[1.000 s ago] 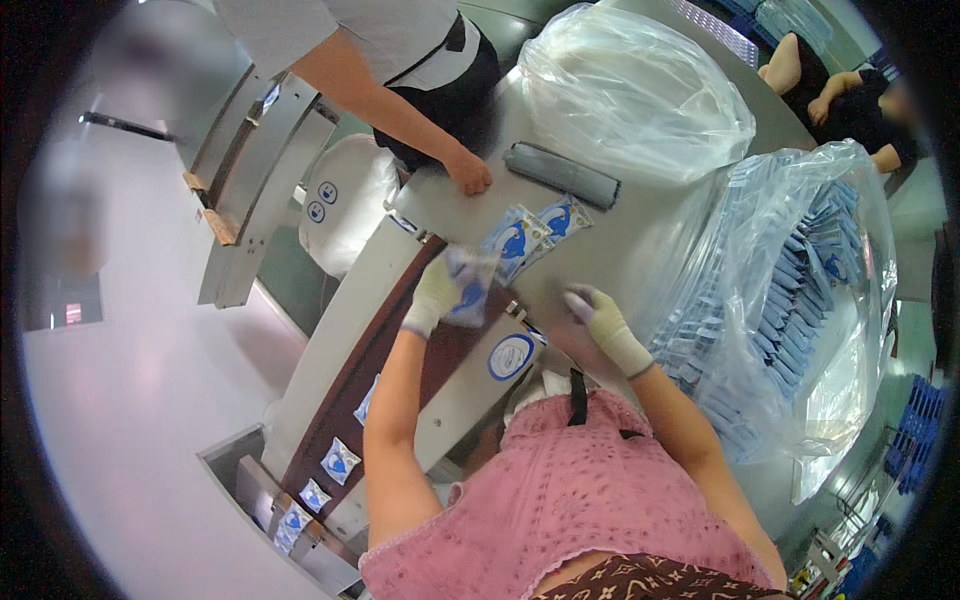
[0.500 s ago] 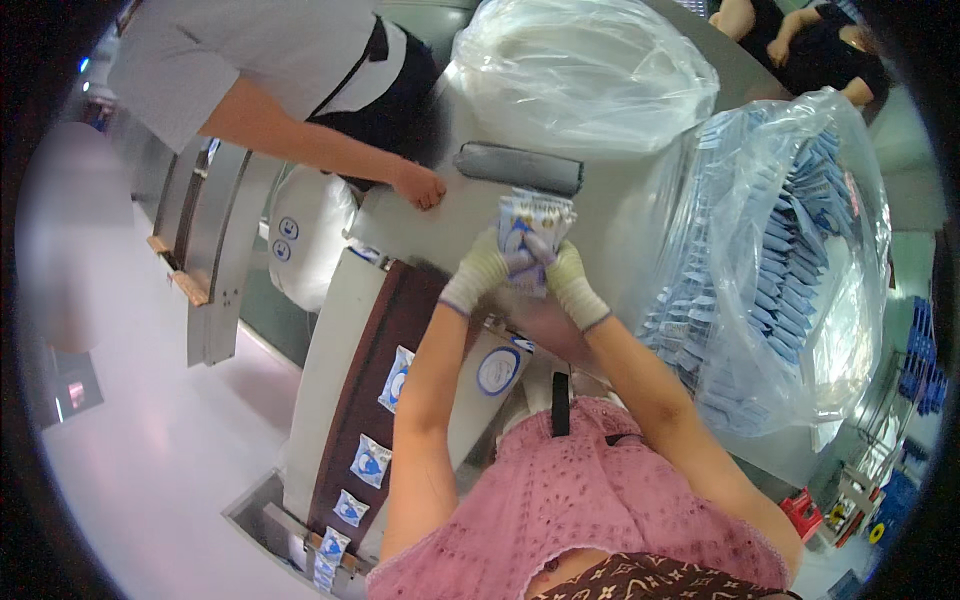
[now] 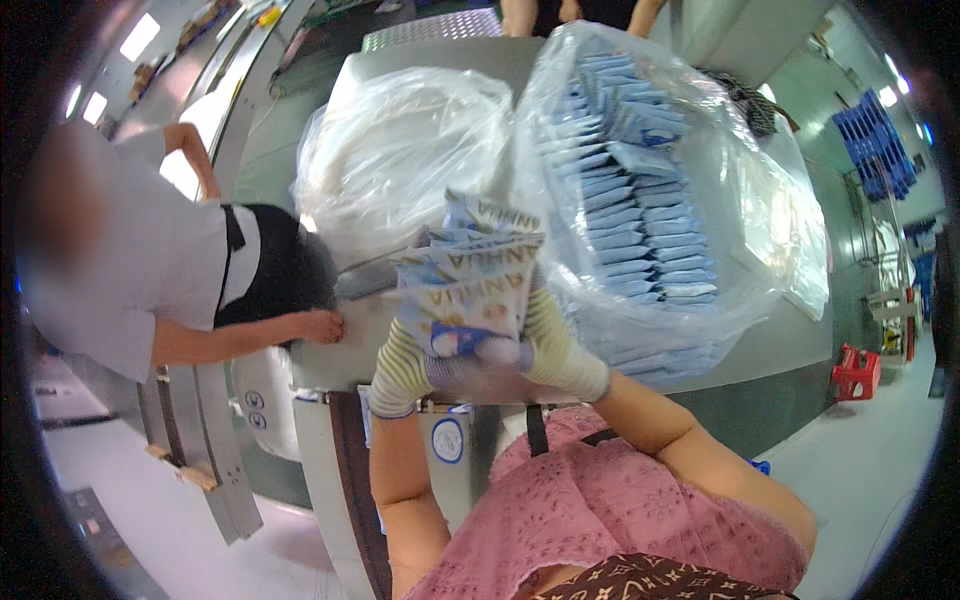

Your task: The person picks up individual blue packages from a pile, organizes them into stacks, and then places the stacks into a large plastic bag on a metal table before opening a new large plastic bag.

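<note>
A bunch of small white-and-blue printed sachets (image 3: 468,285) is clasped between my two gloved hands, above the metal table (image 3: 355,345). My left hand (image 3: 408,362), in a striped knit glove, closes on the bunch from its left side. From the other side my right hand (image 3: 558,345) grips it too, thumbs near the front packet. Just beyond, a large clear plastic bag (image 3: 765,270) stands open, holding rows of similar sachets (image 3: 635,205). The fingers behind the bunch are hidden.
Another clear plastic bag (image 3: 400,150) lies at the table's far left. A dark grey bar (image 3: 365,278) sits partly behind the sachets. On the left, a co-worker's fist (image 3: 322,326) rests at the table edge. A brown conveyor belt (image 3: 352,470) runs below. A red stool (image 3: 855,372) stands right.
The view has swung toward the right and far side. My hands have raised the sachets closer to me, and the filled bag now appears straight ahead of them.
</note>
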